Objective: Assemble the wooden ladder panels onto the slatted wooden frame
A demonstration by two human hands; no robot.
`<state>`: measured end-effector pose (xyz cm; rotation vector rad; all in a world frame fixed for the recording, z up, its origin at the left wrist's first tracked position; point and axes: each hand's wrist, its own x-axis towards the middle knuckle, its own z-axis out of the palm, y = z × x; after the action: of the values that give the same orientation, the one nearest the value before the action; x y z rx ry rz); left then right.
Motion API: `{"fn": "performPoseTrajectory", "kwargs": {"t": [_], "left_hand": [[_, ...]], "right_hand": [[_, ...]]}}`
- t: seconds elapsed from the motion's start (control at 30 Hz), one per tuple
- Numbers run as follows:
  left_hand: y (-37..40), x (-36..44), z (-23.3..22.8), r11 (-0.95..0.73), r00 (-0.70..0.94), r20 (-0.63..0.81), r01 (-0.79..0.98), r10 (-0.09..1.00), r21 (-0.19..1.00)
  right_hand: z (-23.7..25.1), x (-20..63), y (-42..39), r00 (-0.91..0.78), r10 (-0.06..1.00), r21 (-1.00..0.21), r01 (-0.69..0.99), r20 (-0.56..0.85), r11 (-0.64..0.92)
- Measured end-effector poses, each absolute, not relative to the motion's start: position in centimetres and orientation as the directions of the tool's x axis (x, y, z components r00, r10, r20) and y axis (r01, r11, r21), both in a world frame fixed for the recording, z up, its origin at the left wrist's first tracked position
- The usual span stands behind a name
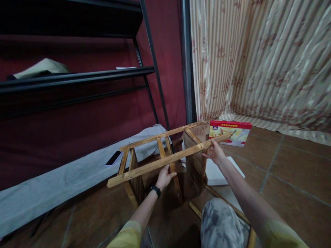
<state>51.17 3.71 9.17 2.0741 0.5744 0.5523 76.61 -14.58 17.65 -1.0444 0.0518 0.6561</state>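
A wooden rack frame [144, 167] lies on its side in front of me, two long rails on top with crosspieces between them. Slatted wooden panels [194, 167] hang down from it near both ends. My right hand [215, 153] grips the near rail toward its right end, fingers over the wood and thumb below. Just under the middle of that rail, my left hand [164, 177], with a black band at the wrist, is closed at the middle crosspiece; its grip is partly hidden.
A red and yellow box [230, 132] stands behind the rack's right end. Beside my right forearm lies a flat white box [219, 174]. Loose wooden strips [195, 209] are near my knee. A phone [113, 158] rests on a pale cloth-covered ledge [64, 160], below a black metal shelf [103, 77].
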Motion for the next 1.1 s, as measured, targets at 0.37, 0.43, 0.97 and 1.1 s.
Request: {"fn": "performPoseTrajectory", "kwargs": {"t": [0.37, 0.43, 0.97, 1.1], "left_hand": [[2.5, 51.7, 9.0, -0.499, 0.744, 0.175, 0.237, 0.645, 0.833], [2.2, 51.7, 9.2, -0.52, 0.735, 0.189, 0.249, 0.651, 0.817], [1.2, 53.8, 8.9, -0.496, 0.724, 0.181, 0.247, 0.666, 0.833], [0.6, 54.8, 9.1, -0.491, 0.716, 0.188, 0.241, 0.672, 0.837]], "right_hand": [[17.1, 77.4, -13.7, 0.852, 0.384, -0.774, -0.498, -0.355, 0.391], [17.0, 77.5, -13.7, 0.844, 0.399, -0.767, -0.511, -0.36, 0.389], [18.1, 78.3, -13.3, 0.837, 0.343, -0.775, -0.534, -0.426, 0.339], [18.2, 78.2, -13.3, 0.829, 0.344, -0.764, -0.548, -0.442, 0.34]]}}
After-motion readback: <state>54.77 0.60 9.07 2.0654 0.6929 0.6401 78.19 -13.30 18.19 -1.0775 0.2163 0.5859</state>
